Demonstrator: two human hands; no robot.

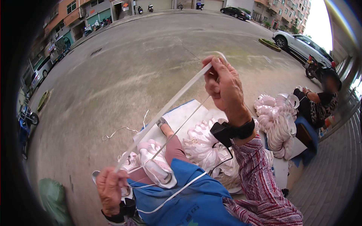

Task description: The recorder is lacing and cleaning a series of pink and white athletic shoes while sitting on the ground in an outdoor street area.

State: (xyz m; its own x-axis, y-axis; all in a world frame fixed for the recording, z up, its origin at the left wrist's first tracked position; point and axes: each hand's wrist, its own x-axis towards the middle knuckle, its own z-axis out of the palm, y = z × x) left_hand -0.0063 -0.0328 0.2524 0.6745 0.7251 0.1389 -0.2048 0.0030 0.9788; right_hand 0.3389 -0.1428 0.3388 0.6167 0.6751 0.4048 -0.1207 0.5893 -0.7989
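Right hand [223,81] raised, thumb and fingers pinching a white strip [166,107]; left hand [111,188] lower, fingers curled closed on its lower part. Strip runs straight, diagonally between them. Thin cord [184,123] slants from near right hand to pink-white shoe [156,167], beside blue apron [173,192]. Pale pieces [201,145] heaped rightward.
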